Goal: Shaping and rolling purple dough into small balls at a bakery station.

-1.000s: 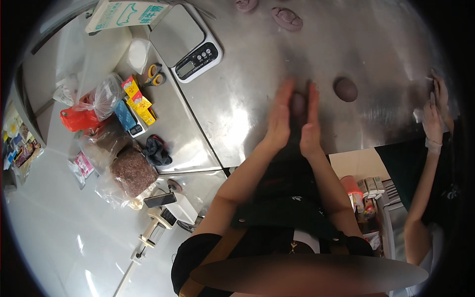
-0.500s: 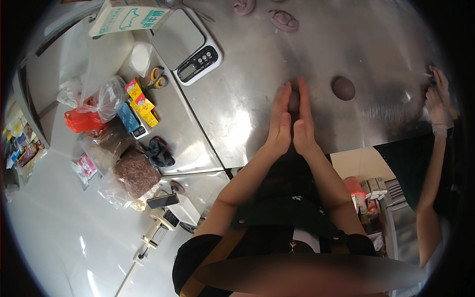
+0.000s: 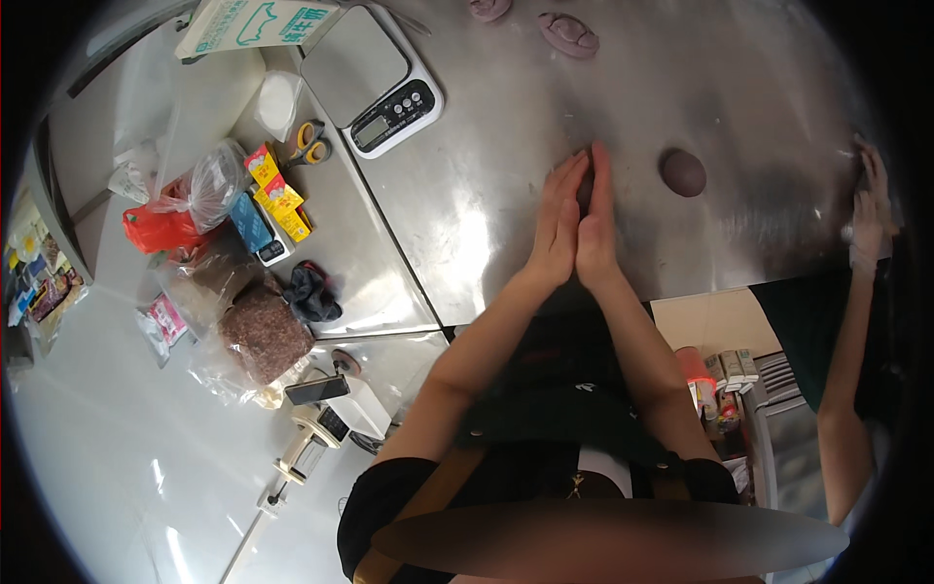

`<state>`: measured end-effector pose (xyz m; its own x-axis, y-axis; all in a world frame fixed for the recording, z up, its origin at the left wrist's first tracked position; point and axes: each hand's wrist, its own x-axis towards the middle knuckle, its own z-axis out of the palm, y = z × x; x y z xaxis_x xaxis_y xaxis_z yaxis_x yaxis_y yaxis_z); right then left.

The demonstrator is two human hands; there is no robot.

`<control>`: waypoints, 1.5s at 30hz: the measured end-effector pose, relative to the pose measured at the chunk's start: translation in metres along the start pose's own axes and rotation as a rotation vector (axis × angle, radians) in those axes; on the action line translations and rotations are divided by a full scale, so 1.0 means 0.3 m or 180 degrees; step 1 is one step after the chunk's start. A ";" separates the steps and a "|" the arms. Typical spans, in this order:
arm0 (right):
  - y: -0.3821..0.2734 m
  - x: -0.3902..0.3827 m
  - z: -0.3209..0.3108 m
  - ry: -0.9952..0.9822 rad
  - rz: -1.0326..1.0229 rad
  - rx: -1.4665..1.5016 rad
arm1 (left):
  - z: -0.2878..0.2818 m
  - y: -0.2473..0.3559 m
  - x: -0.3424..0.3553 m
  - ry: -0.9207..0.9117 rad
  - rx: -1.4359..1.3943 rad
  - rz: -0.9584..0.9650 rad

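Observation:
Over the steel table my left hand [image 3: 555, 232] and my right hand [image 3: 596, 229] stand palm to palm with straight fingers. A purple dough ball [image 3: 586, 192] is held between them, mostly hidden by the fingers. To the right of my hands, a second, smooth purple dough ball [image 3: 683, 172] rests on the metal, touched by neither hand. Farther off at the top lie two paler shaped dough pieces, a folded oval one [image 3: 569, 35] and another [image 3: 489, 9] cut by the picture's edge.
At left are a digital scale [image 3: 375, 88], a carton [image 3: 255, 26], scissors [image 3: 309, 144], yellow packets [image 3: 280, 195], a red bag [image 3: 161, 229] and a bag of brown crumbly stuff [image 3: 265, 331]. A co-worker's hands [image 3: 869, 209] are at the far right edge.
My palms have come closer together and the dough ball between them shows less. The table and its things sit slightly shifted in the picture. The co-worker's hands have moved a little.

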<state>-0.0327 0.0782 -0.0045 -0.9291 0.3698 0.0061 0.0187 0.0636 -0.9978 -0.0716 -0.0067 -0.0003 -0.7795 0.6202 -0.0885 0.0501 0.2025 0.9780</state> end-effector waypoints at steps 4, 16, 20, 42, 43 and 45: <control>0.024 0.032 -0.049 -0.0283 -0.0011 0.0171 | 0.023 0.015 -0.032 0.0320 -0.0287 -0.0314; -0.007 -0.019 -0.036 0.0169 -0.0131 0.0287 | -0.005 0.009 -0.009 0.0483 -0.0521 -0.0337; 0.023 0.001 -0.034 -0.0035 0.0033 0.0104 | 0.049 0.014 -0.053 0.0335 -0.0109 -0.0394; 0.038 0.018 -0.047 -0.0027 -0.0166 0.0121 | 0.051 0.002 -0.082 0.0325 -0.0243 -0.0419; 0.036 0.018 -0.057 -0.0050 -0.0168 0.0028 | 0.047 -0.004 -0.082 0.0434 -0.0409 -0.0329; 0.019 -0.003 -0.050 -0.0102 -0.0176 -0.0052 | 0.028 -0.004 -0.062 0.0573 -0.0567 -0.0242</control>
<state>-0.0262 0.0923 -0.0092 -0.9403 0.3353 0.0588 -0.0272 0.0982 -0.9948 -0.0519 -0.0123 -0.0014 -0.8762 0.4601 -0.1435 -0.1110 0.0969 0.9891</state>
